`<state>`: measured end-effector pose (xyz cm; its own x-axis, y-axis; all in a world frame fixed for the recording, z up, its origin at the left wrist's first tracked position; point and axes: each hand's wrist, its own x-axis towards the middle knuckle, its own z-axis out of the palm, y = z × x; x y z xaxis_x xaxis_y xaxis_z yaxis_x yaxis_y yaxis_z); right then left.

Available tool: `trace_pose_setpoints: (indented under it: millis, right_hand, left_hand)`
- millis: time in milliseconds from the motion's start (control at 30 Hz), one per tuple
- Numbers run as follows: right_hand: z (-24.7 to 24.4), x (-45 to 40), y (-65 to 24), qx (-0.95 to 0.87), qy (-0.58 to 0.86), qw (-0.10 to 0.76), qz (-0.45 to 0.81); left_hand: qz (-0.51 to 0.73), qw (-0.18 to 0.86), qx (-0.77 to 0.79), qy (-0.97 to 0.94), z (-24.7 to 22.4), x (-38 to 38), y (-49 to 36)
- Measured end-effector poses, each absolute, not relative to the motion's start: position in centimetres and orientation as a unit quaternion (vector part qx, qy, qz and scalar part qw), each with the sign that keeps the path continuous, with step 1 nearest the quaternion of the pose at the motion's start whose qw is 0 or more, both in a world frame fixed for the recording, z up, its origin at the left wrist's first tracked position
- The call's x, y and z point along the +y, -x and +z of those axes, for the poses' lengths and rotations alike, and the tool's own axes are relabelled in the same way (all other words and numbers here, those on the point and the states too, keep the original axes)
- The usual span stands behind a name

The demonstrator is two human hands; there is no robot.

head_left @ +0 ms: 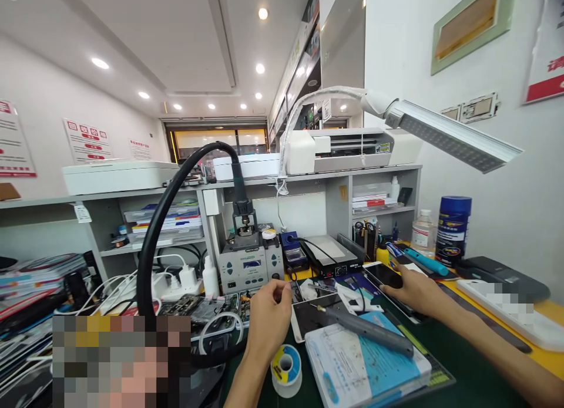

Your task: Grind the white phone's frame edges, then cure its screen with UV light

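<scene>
My left hand is closed in a pinch above the bench; anything between its fingertips is too small to make out. Just right of it lies a white-framed tablet or phone screen. My right hand reaches across a dark-screened phone, thumb and fingers on it, covering part of it. In front of me a blue-and-white box carries a grey pen-shaped tool with a thin metal tip. A solder spool stands below my left wrist.
Behind are a grey rework station and a flat grey heating plate. A thick black hose arches at left. Circuit boards lie left of my left hand. At right stand a blue can and a clear bottle.
</scene>
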<state>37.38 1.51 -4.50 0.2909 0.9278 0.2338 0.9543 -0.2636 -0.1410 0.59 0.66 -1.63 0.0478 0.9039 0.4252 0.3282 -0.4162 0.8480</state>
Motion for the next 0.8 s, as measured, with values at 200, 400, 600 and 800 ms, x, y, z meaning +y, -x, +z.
trace_pose_setpoints:
  millis: [200, 400, 600, 800]
  right_hand:
    - [-3.8, 0.2, -36.2, -0.597, 0.786, 0.155, -0.055]
    - [0.4, -3.5, -31.1, -0.666, 0.707, 0.236, -0.022]
    - [1.6, -4.6, -25.8, -0.779, 0.592, 0.164, 0.123]
    - [-1.2, -2.9, -24.9, -0.793, 0.564, 0.183, 0.141]
  left_hand:
    - [0.487, 0.256, 0.46, -0.697, -2.1, 1.0, -0.7]
    - [0.43, 0.244, 0.455, -0.741, -2.1, 1.0, 0.2]
    - [0.333, 0.26, 0.463, -0.779, -0.5, 0.4, 2.0]
    - [0.203, 0.279, 0.519, -0.782, -0.1, -3.0, 3.3]
